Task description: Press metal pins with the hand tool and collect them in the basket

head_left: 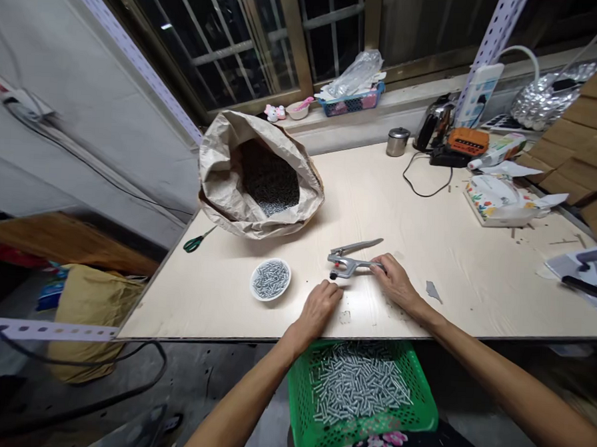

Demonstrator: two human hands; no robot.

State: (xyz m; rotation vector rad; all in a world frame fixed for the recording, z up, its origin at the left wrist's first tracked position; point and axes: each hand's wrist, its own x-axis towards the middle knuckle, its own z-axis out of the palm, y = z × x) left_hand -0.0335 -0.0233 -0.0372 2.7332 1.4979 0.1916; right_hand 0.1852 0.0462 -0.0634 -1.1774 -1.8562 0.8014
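Note:
My right hand (394,278) is closed on one handle of a silver plier-like hand tool (349,265). The tool's other handle stands apart from it, and a red spot and a black tip show at its head. Just below that head, my left hand (321,307) has its fingers pressed together near the table. Whatever they pinch is too small or hidden to make out. Left of this hand is a white bowl (270,279) of small metal pins. Below the table edge, a green basket (422,397) holds a heap of similar pins at my lap.
A large open paper sack (215,179) with dark metal pieces inside stands at the back left. Green-handled scissors (194,243) lie by the left edge. A tissue pack (500,197), an orange-and-black device (467,142) and a lidded metal cup (397,142) are at the back right.

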